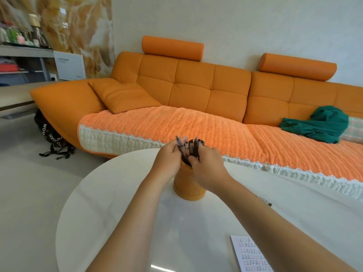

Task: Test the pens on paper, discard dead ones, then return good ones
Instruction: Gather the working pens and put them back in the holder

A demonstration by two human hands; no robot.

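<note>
Orange ribbed holder, white table, orange sofa.

Bright, even daylight; soft shadows, faint glare on the white table, wide-angle edge bending.

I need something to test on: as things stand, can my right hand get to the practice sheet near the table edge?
Probably yes. The right hand is busy at the pens in the orange holder, but the sheet lies uncovered with bare table around it.
</note>
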